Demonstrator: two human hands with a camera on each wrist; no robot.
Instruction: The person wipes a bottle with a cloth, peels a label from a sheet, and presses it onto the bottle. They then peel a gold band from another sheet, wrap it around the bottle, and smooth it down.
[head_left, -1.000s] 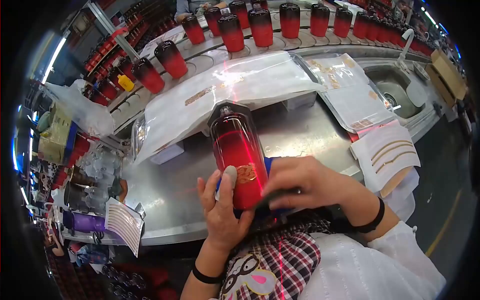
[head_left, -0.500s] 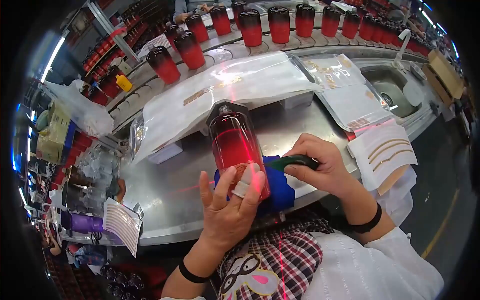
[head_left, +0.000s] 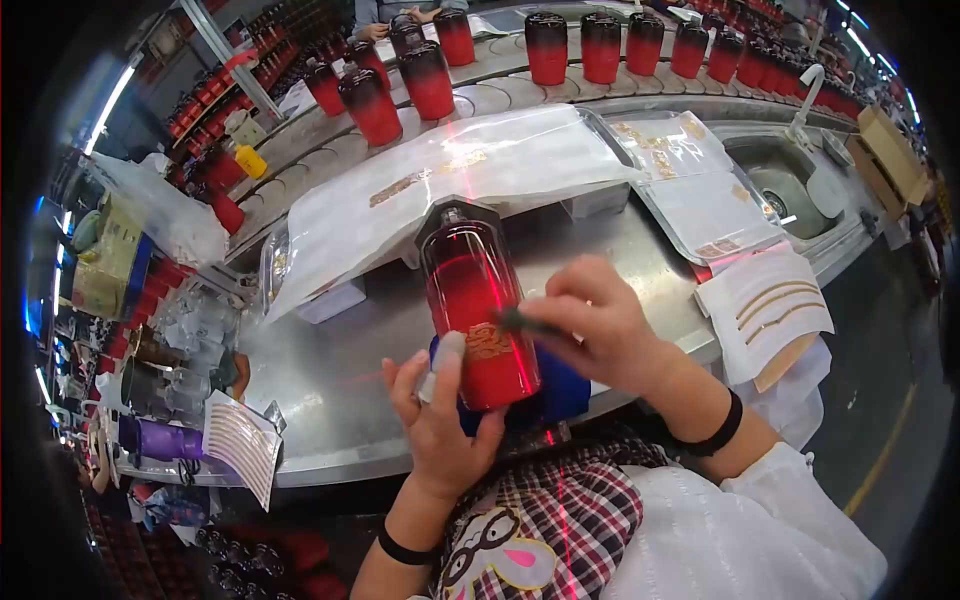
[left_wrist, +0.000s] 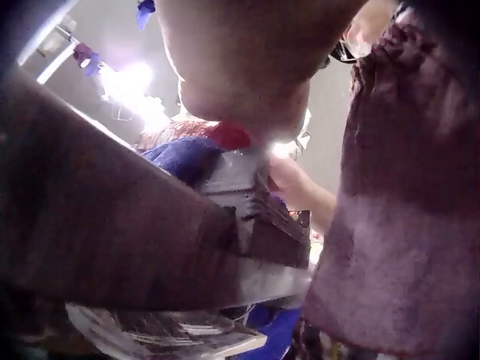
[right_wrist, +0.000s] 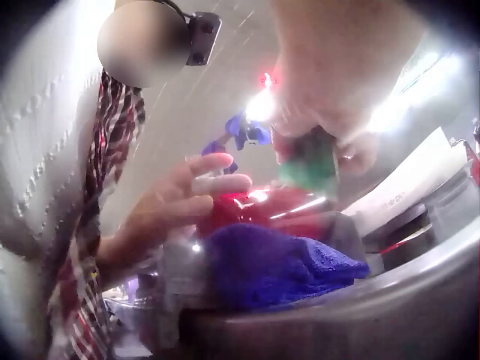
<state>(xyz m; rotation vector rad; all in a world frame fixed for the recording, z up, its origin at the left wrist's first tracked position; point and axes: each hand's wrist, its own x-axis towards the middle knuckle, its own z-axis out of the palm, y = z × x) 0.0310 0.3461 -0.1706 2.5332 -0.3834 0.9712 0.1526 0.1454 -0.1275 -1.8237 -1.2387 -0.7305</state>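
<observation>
A: Where is the red-black glass bottle (head_left: pixel 468 275), and how is it supported?

B: It is seen lying decal side up, w/ its lower end over a blue cloth (head_left: pixel 567 388) & its neck at a dark octagonal rest (head_left: pixel 484 214). The gold decal (head_left: pixel 487 341) is located on the lower body, nr the base.

A: How are the fingers set?

B: By the R hand (head_left: pixel 605 325), a green scraper (right_wrist: pixel 307 161) is pinched btw thumb & fingers, its tip at the decal's upper R edge; whether contact is made can't be told. The L hand (head_left: pixel 447 440) is spread, fingers extended along the bottle's L side, thumb nr the base; nothing is seen clasped. Pale covers (head_left: pixel 451 345) are worn on its fingertips.

A: What is needed for good scraper work here?

B: In judgement, light, even pressure, w/ the edge laid nearly flat & strokes directed from decal centre outward, so that water or air is expelled & the thin film isn't creased, torn or shifted. Edges are best treated last. The round body is best braced by the L fingers, clear of the motif, since rolling on soft cloth is possible.
</observation>
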